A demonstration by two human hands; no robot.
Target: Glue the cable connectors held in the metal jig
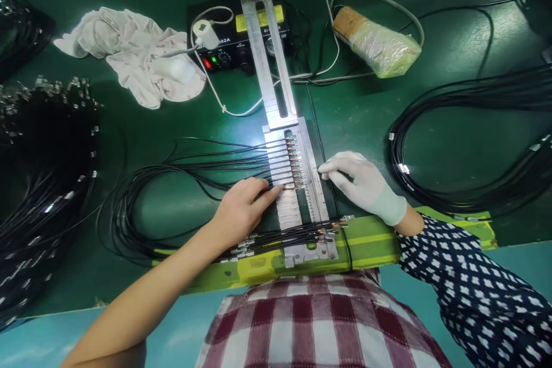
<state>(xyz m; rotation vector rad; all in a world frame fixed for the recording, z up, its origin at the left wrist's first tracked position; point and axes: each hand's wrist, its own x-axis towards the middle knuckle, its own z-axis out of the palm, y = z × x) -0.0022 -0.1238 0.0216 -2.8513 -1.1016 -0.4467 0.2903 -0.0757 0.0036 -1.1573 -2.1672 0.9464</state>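
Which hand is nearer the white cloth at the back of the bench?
Left. The left hand lies below the cloth, on the cables beside the metal jig. The gloved right hand rests on the jig's far side, farther from the cloth.

At twelve o'clock, the black control box (241, 34) shows white digits "982A" on its front, beside the red light. Its yellow label (259, 17) carries letters "ZI", half hidden behind the metal bar (269, 57); the rest is unreadable.
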